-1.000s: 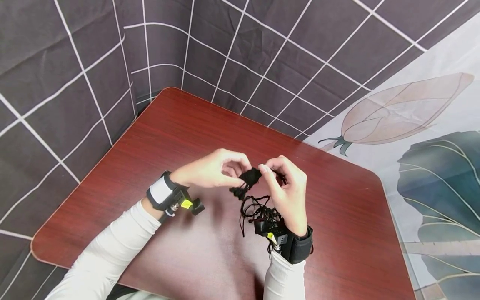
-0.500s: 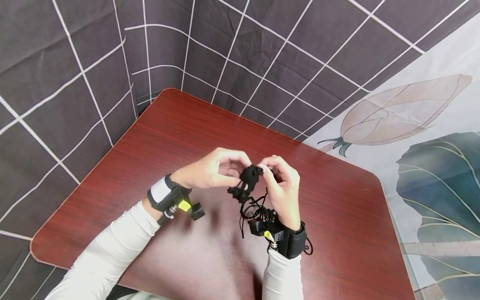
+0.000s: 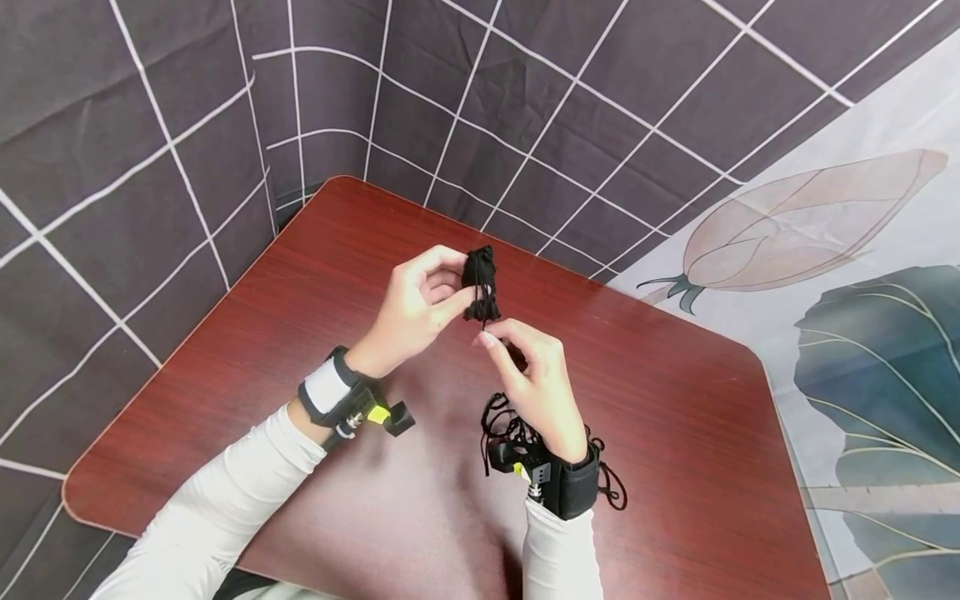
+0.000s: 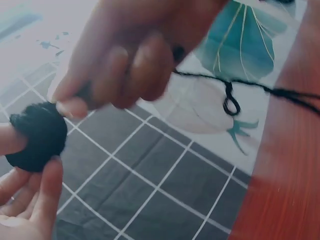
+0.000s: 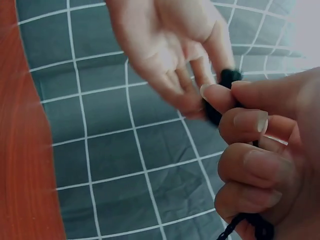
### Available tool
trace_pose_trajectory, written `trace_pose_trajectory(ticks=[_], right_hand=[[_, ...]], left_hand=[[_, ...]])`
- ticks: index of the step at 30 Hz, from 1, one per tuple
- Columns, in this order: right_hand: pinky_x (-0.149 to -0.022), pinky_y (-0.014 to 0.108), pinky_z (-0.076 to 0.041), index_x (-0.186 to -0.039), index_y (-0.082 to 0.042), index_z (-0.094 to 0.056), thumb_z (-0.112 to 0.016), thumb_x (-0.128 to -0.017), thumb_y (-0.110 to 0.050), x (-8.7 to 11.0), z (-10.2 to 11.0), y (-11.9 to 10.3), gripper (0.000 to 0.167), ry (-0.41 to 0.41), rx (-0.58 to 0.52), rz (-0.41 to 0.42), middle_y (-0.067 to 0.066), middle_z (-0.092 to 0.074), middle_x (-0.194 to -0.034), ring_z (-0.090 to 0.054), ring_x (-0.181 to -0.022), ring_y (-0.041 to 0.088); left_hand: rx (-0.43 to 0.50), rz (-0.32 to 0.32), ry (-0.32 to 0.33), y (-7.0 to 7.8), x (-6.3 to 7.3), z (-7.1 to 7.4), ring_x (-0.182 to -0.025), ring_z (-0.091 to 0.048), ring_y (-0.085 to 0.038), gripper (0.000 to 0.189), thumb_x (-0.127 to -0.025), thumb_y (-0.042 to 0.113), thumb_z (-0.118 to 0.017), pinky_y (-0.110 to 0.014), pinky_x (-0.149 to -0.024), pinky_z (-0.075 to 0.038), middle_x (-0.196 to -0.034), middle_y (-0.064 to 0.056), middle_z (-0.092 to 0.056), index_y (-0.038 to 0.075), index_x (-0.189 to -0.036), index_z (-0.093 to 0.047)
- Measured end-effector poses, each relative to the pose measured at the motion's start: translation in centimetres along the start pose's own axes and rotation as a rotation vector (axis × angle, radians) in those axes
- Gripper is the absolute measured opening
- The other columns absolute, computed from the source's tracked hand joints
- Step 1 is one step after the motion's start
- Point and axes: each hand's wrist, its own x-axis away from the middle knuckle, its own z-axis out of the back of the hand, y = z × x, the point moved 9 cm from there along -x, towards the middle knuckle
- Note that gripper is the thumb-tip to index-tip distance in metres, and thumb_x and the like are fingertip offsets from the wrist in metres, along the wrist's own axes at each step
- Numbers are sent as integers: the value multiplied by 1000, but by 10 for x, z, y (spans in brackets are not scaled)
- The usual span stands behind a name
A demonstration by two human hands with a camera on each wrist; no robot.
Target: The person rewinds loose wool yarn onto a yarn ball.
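A small black bundle of wound yarn (image 3: 481, 268) is held up over the table by my left hand (image 3: 416, 308), whose thumb and fingers pinch its side. In the left wrist view the yarn bundle (image 4: 42, 137) looks rounded, with a ridged edge. My right hand (image 3: 536, 379) is just below it, thumb and forefinger pinching a strand at the bundle's lower end. The right wrist view shows the other fingers (image 5: 250, 195) curled, with black cord (image 5: 235, 225) coming out beneath them. A looped strand (image 4: 231, 102) trails from this hand in the left wrist view.
Tangled loops of black cord (image 3: 493, 417) hang beside the right wrist, partly hidden by the wrist camera (image 3: 510, 454). Both hands are over a reddish-brown table (image 3: 675, 417). Dark gridded cloth (image 3: 420, 100) stands behind it, and a leaf-patterned cloth (image 3: 885, 358) to the right.
Both hands have shifted; the left has lifted the yarn bundle up and away, toward the table's far edge. The right hand has moved from beside the bundle to below it, drawing out a strand.
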Motion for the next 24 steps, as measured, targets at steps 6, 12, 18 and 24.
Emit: trace_pose_trajectory(ticks=[6,12,18,24], right_hand=[[-51,23,-35,-84,-13,-65,-60,-95,-15,2,6,-15,12,24,-4,43,-7,-52,-72,-44,-58,8],[-48,20,-30,-80,-11,-63,-65,-90,-8,5,28,-21,11,135,-4,65,-6,-50,-69,-40,-56,7],[-48,21,-27,-79,-9,-62,-75,-79,2,9,45,-18,17,181,-82,31,-3,-44,-66,-36,-55,10],[-46,19,-30,-78,-6,-65,-77,-74,9,11,49,-18,19,179,-197,12,0,-52,-66,-39,-52,8]], left_hand=[[-188,45,-94,-8,1,-6,-76,-63,-18,23,-82,-3,-71,-30,-70,-56,-94,-9,-64,-2,-103,-61],[-166,131,-411,-18,11,-32,-80,-64,-16,21,-83,-1,-71,-30,-73,-55,-95,-3,-64,6,-101,-63],[-9,149,-708,-17,27,-54,-76,-65,-20,22,-85,-1,-67,-35,-72,-55,-94,-5,-62,5,-106,-62],[58,178,-822,-14,35,-59,-78,-64,-21,22,-86,0,-67,-37,-74,-55,-97,-7,-61,2,-107,-61]])
